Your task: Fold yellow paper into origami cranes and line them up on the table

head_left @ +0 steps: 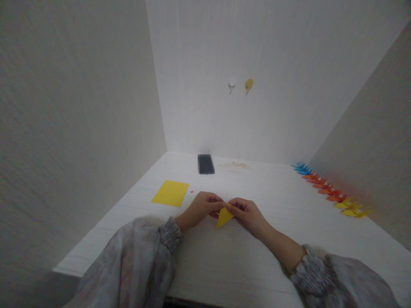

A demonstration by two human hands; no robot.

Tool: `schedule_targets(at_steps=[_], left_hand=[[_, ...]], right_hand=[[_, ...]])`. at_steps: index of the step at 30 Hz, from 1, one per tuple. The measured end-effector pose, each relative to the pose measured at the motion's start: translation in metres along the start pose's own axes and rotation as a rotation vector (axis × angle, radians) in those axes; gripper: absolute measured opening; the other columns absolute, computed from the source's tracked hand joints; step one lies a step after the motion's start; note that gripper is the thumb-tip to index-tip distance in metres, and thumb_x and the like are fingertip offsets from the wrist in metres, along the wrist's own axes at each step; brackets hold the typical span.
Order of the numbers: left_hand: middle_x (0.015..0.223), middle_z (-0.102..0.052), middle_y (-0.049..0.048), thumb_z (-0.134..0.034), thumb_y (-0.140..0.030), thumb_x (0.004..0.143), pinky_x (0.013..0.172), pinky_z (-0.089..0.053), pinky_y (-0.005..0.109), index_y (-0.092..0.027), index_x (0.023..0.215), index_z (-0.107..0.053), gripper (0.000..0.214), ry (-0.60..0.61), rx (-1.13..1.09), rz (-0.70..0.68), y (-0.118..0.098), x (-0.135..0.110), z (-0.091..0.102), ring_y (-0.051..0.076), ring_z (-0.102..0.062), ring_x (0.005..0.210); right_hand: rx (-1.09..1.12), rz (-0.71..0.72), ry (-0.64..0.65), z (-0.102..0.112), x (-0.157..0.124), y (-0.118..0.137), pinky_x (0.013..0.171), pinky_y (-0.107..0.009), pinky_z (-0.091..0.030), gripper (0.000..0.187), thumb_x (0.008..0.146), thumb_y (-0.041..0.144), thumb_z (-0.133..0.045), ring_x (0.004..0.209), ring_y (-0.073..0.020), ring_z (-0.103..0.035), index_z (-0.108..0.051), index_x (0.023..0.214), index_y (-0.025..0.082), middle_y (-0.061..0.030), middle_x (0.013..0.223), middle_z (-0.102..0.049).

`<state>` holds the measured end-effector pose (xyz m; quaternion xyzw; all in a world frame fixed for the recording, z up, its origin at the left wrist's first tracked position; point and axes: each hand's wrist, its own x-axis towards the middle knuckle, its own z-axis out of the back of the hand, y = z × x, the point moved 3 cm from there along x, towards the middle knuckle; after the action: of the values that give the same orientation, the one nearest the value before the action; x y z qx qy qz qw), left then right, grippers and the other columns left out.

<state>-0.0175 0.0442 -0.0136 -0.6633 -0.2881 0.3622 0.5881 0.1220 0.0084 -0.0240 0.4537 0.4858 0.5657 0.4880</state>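
Observation:
My left hand point(203, 207) and my right hand point(247, 214) meet over the middle of the white table point(272, 256). Both pinch a folded yellow paper point(224, 217) that hangs as a pointed triangle between the fingertips, its tip down toward me. The fingers of both hands are closed on its upper edge. A flat yellow paper square point(170, 193) lies on the table to the left of my left hand, apart from it.
A row of folded paper figures point(327, 188) in blue, orange and yellow runs along the right wall. A dark phone-like object point(206, 164) lies at the back, near a pale clump point(234, 164). Two small hooks point(240, 84) sit on the back wall. Walls close in left and right.

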Motion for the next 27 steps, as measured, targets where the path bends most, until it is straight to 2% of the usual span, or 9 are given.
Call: schedule_targets(at_steps=[13,22,27], left_hand=[[0.058,-0.061,0.0021,-0.063,-0.023,0.062,0.049,-0.047,0.022,-0.01,0.065,-0.058,0.014,-0.033,-0.079,0.018,-0.0014,-0.0004,-0.0002,0.009,-0.056,0.05],[0.057,-0.061,0.0016,-0.066,-0.022,0.058,0.05,-0.047,0.022,-0.009,0.065,-0.058,0.016,-0.05,-0.033,0.028,-0.0006,-0.0001,0.0017,0.008,-0.056,0.049],[0.059,-0.061,0.001,-0.069,-0.023,0.054,0.051,-0.047,0.021,-0.01,0.067,-0.058,0.022,-0.039,-0.009,-0.002,0.0017,0.0011,0.0029,0.008,-0.056,0.051]], right_hand=[[0.031,-0.011,0.022,-0.001,-0.0002,0.0002,0.055,-0.023,-0.041,0.019,0.067,0.034,-0.06,0.057,-0.0105,-0.052,-0.059,0.071,0.015,-0.0005,0.064,-0.06],[0.042,-0.013,0.047,-0.0008,-0.0014,-0.0006,0.057,-0.024,-0.04,0.022,0.066,0.036,-0.06,0.059,-0.0112,-0.053,-0.06,0.072,0.015,-0.0016,0.067,-0.061],[-0.005,-0.019,0.019,0.0007,-0.0003,-0.0011,0.055,-0.024,-0.039,0.024,0.064,0.038,-0.062,0.057,-0.0111,-0.052,-0.06,0.071,0.015,-0.0013,0.064,-0.06]])
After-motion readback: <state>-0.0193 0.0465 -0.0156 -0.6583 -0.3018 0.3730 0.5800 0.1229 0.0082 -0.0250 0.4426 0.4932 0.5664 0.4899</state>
